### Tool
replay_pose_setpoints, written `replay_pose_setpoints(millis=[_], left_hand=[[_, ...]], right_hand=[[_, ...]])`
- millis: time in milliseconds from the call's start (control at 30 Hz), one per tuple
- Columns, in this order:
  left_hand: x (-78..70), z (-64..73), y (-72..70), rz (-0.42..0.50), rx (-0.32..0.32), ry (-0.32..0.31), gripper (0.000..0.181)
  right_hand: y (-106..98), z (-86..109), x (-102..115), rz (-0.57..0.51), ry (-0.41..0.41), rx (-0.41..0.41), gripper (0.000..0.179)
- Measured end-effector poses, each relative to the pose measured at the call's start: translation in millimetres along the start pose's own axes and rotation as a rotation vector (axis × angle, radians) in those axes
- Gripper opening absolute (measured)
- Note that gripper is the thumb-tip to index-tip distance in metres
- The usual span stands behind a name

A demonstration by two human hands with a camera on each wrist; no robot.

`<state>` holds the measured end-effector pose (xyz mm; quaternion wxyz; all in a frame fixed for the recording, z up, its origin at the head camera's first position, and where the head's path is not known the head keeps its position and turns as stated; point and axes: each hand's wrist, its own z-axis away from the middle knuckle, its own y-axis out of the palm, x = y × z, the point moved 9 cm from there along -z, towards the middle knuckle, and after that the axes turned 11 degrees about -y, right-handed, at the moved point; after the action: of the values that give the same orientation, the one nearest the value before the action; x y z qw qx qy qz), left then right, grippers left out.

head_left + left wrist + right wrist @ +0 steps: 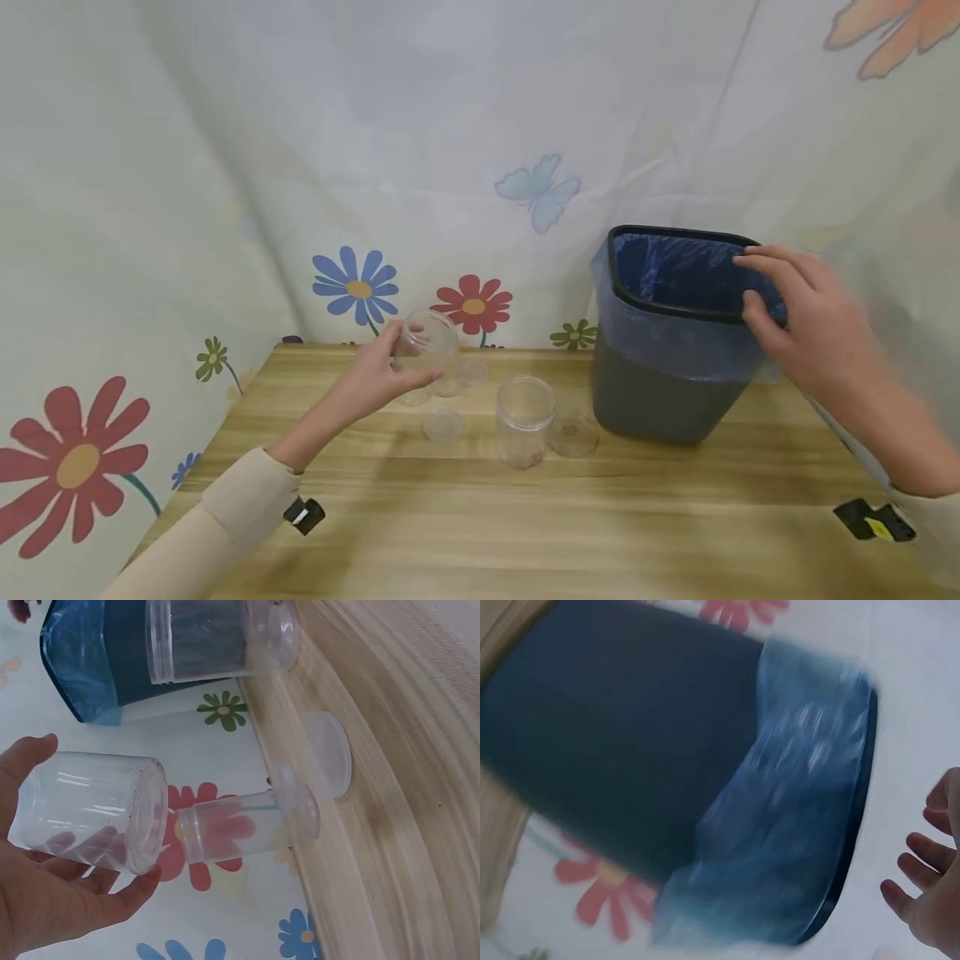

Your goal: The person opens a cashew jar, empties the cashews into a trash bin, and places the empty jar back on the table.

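Note:
My left hand (pixel 367 375) grips a clear plastic jar (pixel 435 342) around its side, raised over the back left of the table. In the left wrist view the fingers and thumb curl about that jar (pixel 94 810), its base turned toward the table. Behind it a narrower clear jar (pixel 232 829) stands upright. A wide clear jar (pixel 525 425) stands at mid-table, with a round clear lid (pixel 575 436) beside it. My right hand (pixel 817 325) hovers at the bin's right rim, fingers loosely bent and nothing between them.
A dark grey bin (pixel 660 408) with a blue plastic liner (pixel 675 346) folded over its rim stands at the back right. Other clear round lids (pixel 444 425) lie left of mid-table. A flower-printed cloth (pixel 450 150) hangs behind the wooden table (pixel 480 525).

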<state>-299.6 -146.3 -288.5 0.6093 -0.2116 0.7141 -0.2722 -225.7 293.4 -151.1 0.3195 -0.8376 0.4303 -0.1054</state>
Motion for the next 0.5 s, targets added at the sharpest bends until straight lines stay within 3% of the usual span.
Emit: replay_pose_setpoints(millis=[133, 233, 367, 500], left_hand=[[4.1, 2.3, -0.7, 0.047, -0.007, 0.016, 0.078], [9.9, 4.1, -0.9, 0.057, -0.009, 0.017, 0.080], [19.7, 6.5, 0.5, 0.058, -0.009, 0.018, 0.079], [31.1, 6.3, 3.1, 0.065, -0.003, 0.015, 0.079]], right_hand=[[14, -10.3, 43, -0.075, -0.199, 0.032, 0.038], [26, -8.8, 68, -0.113, -0.300, 0.059, 0.048], [43, -1.2, 90, -0.147, -0.353, 0.125, 0.060], [60, 8.4, 101, -0.175, -0.347, 0.216, 0.047]])
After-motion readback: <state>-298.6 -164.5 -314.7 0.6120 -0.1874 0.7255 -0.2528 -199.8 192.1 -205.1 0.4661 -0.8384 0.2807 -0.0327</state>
